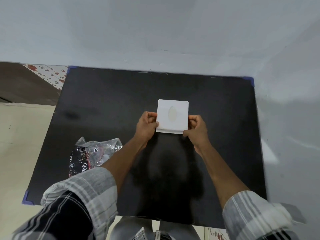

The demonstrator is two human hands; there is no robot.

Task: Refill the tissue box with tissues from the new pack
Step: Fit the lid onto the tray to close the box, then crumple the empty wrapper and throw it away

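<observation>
The white tissue box (172,116) sits on the far-middle part of the black table (121,101), oval slot facing up. The slot looks filled with something pale; we cannot tell whether tissue shows through it. A thin lip shows along the box's near edge, so the lid may not be fully seated. Our left hand (147,126) pinches the left edge, and our right hand (196,127) pinches the right edge, both closed on the box. The opened plastic pack (90,153) lies crumpled, well apart at near left.

We judge the step to be closing the refilled box. The next move calls for even downward pressure on both sides.

The tabletop is matte, with blue corner guards (250,80). A pale wall (155,32) stands behind it, and cream floor (20,135) shows at left.
</observation>
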